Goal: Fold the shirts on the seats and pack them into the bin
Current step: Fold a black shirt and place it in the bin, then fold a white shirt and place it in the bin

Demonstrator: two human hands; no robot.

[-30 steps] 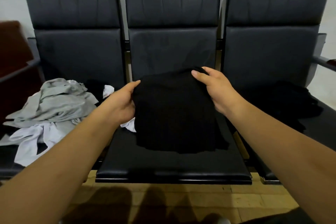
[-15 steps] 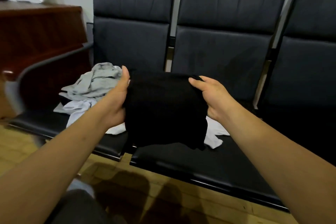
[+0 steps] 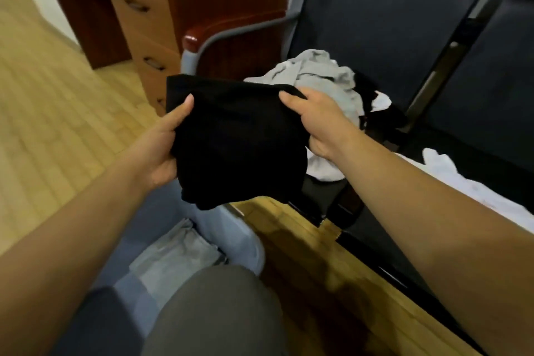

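A folded black shirt [image 3: 239, 141] hangs in the air between my hands, off the seats and above the floor. My left hand [image 3: 161, 147] grips its left edge, thumb on top. My right hand [image 3: 315, 124] grips its right edge. Below it stands a pale blue bin [image 3: 242, 237] holding a folded grey shirt [image 3: 179, 254]. On the left black seat [image 3: 384, 46] lies a heap of grey shirts [image 3: 320, 78] with white and black cloth mixed in. A white shirt [image 3: 462, 179] lies on the seat to the right.
A dark wooden desk with drawers [image 3: 150, 17] stands left of the seats, close to the curved armrest [image 3: 231, 35]. My knee in grey trousers [image 3: 213, 312] is at the bottom, beside the bin. Wooden floor [image 3: 52, 101] spreads to the left.
My view has swung left and down. Both hands have carried the folded black shirt off the middle seat, past the clothes heap, to above the bin.
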